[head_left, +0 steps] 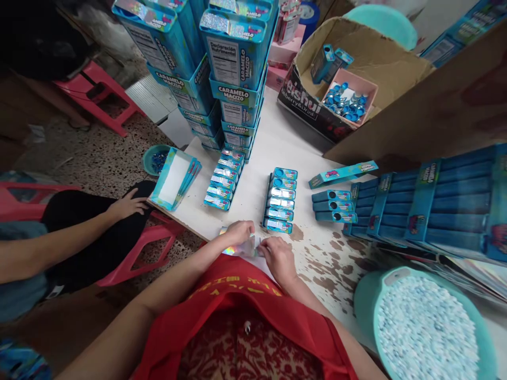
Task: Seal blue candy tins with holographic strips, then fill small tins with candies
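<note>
At the table's front edge, my left hand is closed in a pinch over a shiny, rainbow-reflecting sticker sheet. Close to its right, my right hand also has its fingers pinched together at the sheet's right end; the exact grip there is too small to make out. Just beyond my hands stands a row of small blue candy boxes, some tops carrying silvery stickers and the far ones showing round holes. A second row of boxes with shiny tops sits further left.
Tall stacks of blue boxes rise at the back. A carton holds a pink tray of blue caps. Three boxes with dark holes and more stacks stand right, near a tub of wrapped candies. Another person's hand rests at left.
</note>
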The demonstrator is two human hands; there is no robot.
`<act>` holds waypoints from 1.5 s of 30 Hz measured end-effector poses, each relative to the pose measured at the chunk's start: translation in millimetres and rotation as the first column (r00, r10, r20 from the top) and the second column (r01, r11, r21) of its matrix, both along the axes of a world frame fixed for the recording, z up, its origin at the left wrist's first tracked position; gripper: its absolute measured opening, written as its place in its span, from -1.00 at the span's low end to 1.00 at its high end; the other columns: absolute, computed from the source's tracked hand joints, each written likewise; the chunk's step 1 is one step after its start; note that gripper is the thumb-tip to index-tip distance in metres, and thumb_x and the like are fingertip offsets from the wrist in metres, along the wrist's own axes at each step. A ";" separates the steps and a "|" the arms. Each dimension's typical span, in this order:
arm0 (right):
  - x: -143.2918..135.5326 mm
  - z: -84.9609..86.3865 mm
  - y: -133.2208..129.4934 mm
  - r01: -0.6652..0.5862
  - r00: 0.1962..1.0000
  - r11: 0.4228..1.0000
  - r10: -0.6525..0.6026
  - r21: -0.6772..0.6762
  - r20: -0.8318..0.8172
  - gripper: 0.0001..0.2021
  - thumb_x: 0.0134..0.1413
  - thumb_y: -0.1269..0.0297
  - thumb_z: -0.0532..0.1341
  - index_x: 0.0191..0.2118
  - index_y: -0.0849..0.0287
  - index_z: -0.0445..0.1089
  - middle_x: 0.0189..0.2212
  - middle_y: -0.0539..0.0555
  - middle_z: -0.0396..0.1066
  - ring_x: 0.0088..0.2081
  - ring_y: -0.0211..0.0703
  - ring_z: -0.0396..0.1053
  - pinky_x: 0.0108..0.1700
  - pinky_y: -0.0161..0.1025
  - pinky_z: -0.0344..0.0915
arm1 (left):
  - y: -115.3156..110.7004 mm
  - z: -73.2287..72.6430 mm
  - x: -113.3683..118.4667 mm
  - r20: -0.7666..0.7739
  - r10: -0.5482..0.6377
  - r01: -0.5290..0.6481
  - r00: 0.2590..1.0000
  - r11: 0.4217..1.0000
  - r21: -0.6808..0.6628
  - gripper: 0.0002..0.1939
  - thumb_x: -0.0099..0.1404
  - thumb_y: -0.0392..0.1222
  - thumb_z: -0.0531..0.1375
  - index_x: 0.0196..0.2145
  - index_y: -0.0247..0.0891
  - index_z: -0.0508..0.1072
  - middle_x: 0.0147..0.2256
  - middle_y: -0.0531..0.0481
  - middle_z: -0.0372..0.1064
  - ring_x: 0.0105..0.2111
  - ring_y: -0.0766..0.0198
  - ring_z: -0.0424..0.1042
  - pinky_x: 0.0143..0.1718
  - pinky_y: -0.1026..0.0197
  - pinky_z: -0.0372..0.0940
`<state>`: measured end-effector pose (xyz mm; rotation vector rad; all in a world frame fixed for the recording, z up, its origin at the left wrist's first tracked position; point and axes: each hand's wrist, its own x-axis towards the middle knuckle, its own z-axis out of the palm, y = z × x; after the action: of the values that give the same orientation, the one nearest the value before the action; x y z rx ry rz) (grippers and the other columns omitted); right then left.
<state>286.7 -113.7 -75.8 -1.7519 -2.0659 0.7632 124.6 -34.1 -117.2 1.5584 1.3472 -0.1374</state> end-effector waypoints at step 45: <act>33.9 -22.6 175.8 0.733 0.653 0.680 -0.715 -0.032 -0.249 -0.63 -0.23 0.13 0.28 -0.27 0.17 0.23 -0.27 0.10 0.31 -0.21 -0.05 0.25 -0.11 -0.14 0.17 | 94.9 18.5 60.1 0.179 0.105 -0.163 0.978 0.922 0.350 -0.56 0.15 -0.37 0.09 0.01 -0.18 0.34 0.03 -0.12 0.32 0.03 0.10 0.29 -0.01 0.19 0.17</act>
<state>320.7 62.2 -98.3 -2.0788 -1.0361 0.5841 184.8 60.8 -98.7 1.7318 1.4026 0.3339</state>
